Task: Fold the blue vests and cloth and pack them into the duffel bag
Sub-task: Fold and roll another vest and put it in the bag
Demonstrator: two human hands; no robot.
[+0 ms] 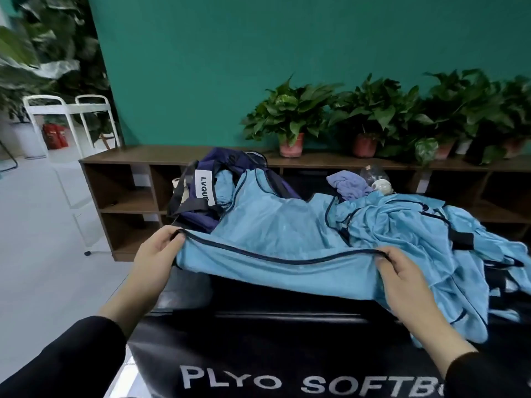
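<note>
Now I see my left hand (155,254) and right hand (402,278) each pinching a corner of the light-blue vest's (273,234) dark-trimmed near hem, stretched between them above the black soft box (258,354). Far left, touching the vest, sits the navy duffel bag (207,191); more vests (431,225) crowd right.

Most likely a gym or sports-club room, or else an activity corner of an office. Teal painted wall (287,53); low brown open-shelved cabinet (126,191) along it, topped with potted plants (290,122) in a row. Pale smooth floor (37,239), white metal cart (69,110) at left. Black padded box (258,354) lettered "PLYO SOFTB…", typical jump-training gear.
</note>
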